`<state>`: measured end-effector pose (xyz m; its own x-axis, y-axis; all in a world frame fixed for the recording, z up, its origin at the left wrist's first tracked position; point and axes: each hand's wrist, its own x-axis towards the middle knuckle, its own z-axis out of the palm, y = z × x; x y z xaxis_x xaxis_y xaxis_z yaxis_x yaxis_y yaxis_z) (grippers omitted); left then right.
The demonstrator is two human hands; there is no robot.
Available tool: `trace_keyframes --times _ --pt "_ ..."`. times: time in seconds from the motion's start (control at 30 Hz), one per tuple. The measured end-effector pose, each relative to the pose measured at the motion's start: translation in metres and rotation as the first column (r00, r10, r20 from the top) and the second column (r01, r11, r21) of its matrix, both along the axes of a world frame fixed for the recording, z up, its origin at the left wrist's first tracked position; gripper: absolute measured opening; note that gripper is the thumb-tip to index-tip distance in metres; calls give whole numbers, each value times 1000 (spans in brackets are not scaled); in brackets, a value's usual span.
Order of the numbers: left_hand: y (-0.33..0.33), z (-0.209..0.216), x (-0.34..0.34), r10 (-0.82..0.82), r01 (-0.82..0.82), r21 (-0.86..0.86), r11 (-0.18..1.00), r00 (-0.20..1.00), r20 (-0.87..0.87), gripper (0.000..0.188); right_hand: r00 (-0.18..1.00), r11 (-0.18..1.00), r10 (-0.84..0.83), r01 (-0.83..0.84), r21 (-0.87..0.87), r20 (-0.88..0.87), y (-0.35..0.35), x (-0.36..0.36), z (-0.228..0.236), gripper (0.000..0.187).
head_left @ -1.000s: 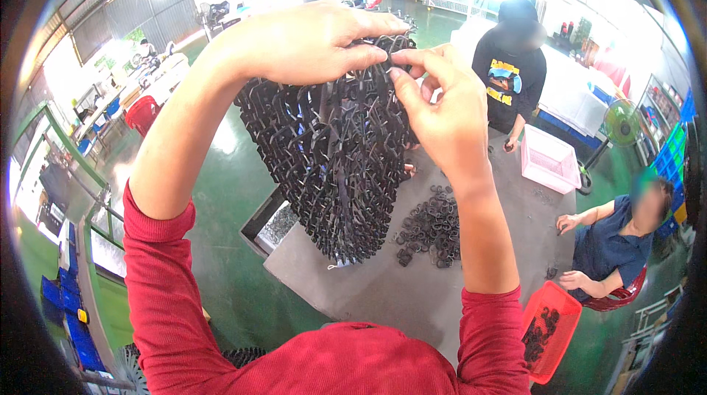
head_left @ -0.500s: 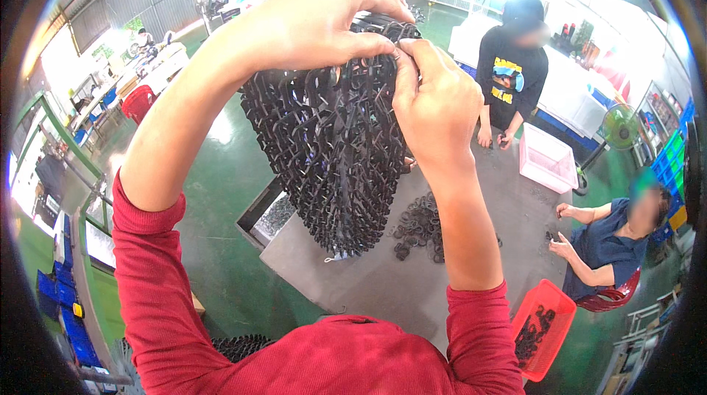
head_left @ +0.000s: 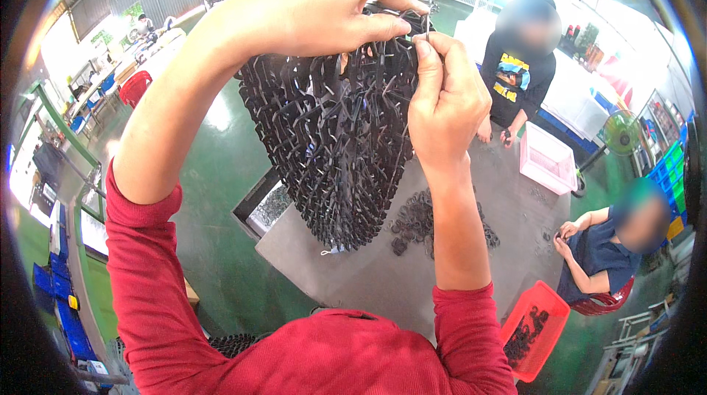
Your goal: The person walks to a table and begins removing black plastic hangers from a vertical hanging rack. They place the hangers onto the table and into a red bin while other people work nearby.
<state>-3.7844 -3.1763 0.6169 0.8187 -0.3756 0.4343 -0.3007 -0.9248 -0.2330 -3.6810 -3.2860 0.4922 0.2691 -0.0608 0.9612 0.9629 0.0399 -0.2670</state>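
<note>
A large bunch of black, curved, strap-like pieces [head_left: 331, 144] hangs in front of me in dense rows, narrowing toward its lower end. My left hand [head_left: 339, 4] curls over the top of the bunch, thumb below and fingers above, closed on its upper edge. Just right of those fingertips, my right hand [head_left: 449, 93] pinches a thin dark piece [head_left: 427, 24] between thumb and forefinger. The piece stands upright beside the left forefinger; its exact kind is too small to make out. Behind my right forearm, a pile of loose black rings [head_left: 416, 222] lies on the grey table [head_left: 353, 281].
A red basket [head_left: 557, 321] holding black pieces stands at the table's right front. On the far right side sits a pink bin [head_left: 549, 161]. Two co-workers, one in a black top [head_left: 515, 78] and one in dark blue [head_left: 589, 262], handle small pieces there. A fan [head_left: 621, 133] stands behind.
My right hand has drawn slightly right from the left fingertips, and the thin piece now shows between them. The co-worker in dark blue has brought both hands together.
</note>
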Motion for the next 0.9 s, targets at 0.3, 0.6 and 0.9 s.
trace_keyframes --times 0.3,0.6,0.9 --pt "-16 4 -13 -63 54 -97 994 994 -94 36 998 995 44 -40 92 -43 -4 15 -11 8" --pt "-6 1 -14 87 -93 -138 986 995 -47 37 920 964 268 -257 75 -287 -44 15 -15 13" --pt "-26 -17 -29 193 -188 -134 973 981 27 38 875 983 122 -173 -68 -468 -97 66 -57 17"
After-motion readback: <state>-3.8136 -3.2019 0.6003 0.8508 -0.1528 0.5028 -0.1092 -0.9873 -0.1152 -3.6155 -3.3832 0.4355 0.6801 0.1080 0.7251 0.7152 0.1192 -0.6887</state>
